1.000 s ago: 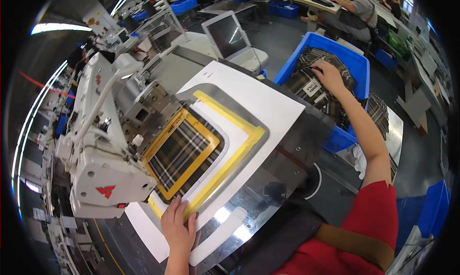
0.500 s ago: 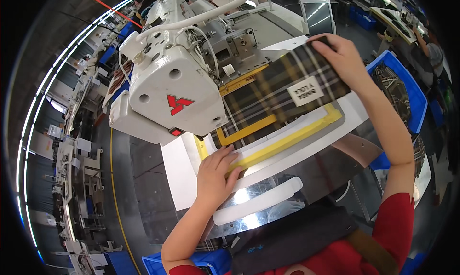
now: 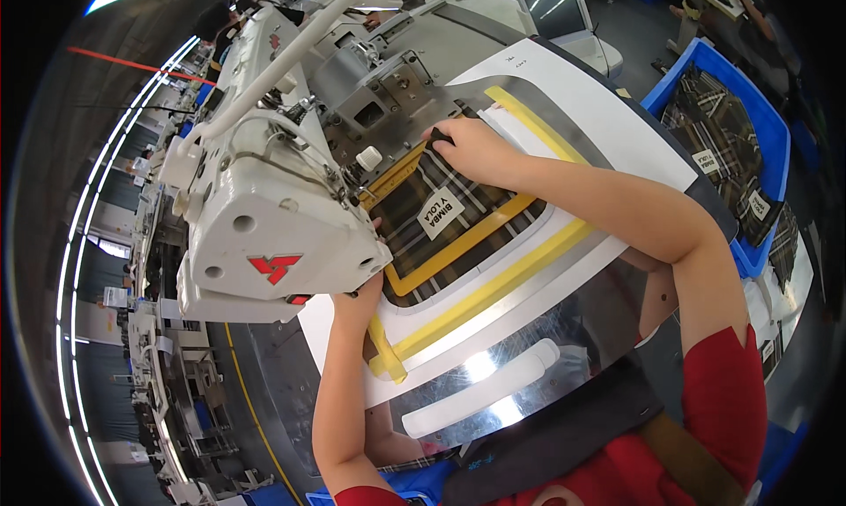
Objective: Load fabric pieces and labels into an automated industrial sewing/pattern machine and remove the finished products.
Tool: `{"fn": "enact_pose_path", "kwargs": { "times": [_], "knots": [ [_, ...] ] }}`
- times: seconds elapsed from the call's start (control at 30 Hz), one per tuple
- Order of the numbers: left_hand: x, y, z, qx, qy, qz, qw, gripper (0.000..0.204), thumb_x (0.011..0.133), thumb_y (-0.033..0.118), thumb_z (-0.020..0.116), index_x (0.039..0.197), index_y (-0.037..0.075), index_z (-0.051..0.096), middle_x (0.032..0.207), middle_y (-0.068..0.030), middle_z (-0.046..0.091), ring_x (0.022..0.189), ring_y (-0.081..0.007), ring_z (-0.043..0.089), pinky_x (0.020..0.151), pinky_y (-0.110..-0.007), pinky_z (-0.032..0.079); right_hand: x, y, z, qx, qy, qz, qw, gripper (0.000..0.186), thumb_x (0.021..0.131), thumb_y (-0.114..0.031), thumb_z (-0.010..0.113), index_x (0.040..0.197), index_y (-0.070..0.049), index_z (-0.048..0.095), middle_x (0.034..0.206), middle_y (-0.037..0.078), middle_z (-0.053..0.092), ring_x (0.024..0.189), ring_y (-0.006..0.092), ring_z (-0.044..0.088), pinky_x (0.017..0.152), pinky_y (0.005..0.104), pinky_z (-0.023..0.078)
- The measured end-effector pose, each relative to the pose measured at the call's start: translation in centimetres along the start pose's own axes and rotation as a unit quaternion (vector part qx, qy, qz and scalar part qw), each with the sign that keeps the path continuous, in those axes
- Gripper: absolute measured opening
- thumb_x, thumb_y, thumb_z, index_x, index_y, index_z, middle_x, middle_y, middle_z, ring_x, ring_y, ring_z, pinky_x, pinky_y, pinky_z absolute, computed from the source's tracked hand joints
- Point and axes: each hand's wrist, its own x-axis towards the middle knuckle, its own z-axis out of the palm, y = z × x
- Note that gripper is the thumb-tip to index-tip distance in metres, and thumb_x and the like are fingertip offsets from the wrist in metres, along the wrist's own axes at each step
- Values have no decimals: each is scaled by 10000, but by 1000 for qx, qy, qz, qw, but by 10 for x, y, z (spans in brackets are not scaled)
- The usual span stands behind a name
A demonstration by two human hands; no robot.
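Note:
A plaid fabric panel (image 3: 477,203) in brown, black and white lies under the yellow clamp frame (image 3: 467,247) of the sewing machine (image 3: 264,211). On the panel is a white label (image 3: 440,212). My right hand (image 3: 476,152) is at the panel's far side by the frame, fingers bent and closed, pinching a dark bit of the cloth's edge. My left hand (image 3: 359,299) reaches in beside the frame's left end. The machine head covers most of its fingers; a fingertip shows at the cloth's left edge.
Yellow tape (image 3: 493,290) borders the white sheet (image 3: 423,347) under the work. A white strip (image 3: 480,389) lies on the shiny metal plate nearer me. To the right stands a blue bin (image 3: 775,171) holding several plaid pieces. A screen (image 3: 551,8) stands at the far right.
The lifted plaid panel has come down flat, its label turned. My right hand has moved left and inward to the frame; my left hand has slid forward behind the machine head.

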Motion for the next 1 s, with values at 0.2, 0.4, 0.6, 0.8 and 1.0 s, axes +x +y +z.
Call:
{"fn": "enact_pose_path", "kwargs": {
  "times": [0.2, 0.4, 0.6, 0.8, 1.0],
  "knots": [
    [6, 7, 12, 3, 22, 13, 1000, 515, 867, 2, 607, 1354, -3, 439, 1310, -138, 555, 1145, -223, 590, 984, -348, 446, -6, 0, -4, 51, -19, 72, 996, 266, 896, -111, 543, 1125, -8, 628, 1024, 200, 670, 938, 351, 638, 860, 396, 491],
    [4, 8, 10, 31, 44, -19, 998, 386, 891, 67, 597, 1273, 31, 554, 1184, -109, 644, 1111, -227, 609, 959, -341, 454, -23, -11, 1, -161, 76, -265, 948, 337, 839, -160, 642, 1163, -68, 627, 1179, 91, 587, 1117, 272, 534, 983, 402, 402],
    [4, 11, 7, 102, 11, 38, 994, 373, 867, 55, 623, 1234, 18, 568, 1227, -117, 622, 1098, -235, 614, 951, -344, 456, -71, -31, 34, -139, -220, -349, 900, 266, 842, -239, 658, 1070, -104, 690, 1104, 82, 576, 1083, 265, 526, 966, 398, 411],
    [1, 17, 2, 40, 19, 32, 999, 350, 823, 35, 638, 1173, 50, 618, 1149, -110, 660, 1070, -255, 621, 921, -357, 473, -70, -36, 34, -160, -246, -349, 890, 300, 833, -259, 673, 1104, -130, 684, 1101, 86, 573, 1090, 294, 518, 979, 409, 399],
    [-1, -2, 0, 20, 5, 68, 997, 284, 807, 20, 653, 1089, 13, 623, 1126, -109, 655, 1003, -247, 621, 901, -341, 482, -72, -36, 36, -147, -244, -332, 899, 281, 835, -235, 670, 1097, -133, 685, 1098, 82, 571, 1092, 287, 520, 980, 413, 394]
  ]
}}
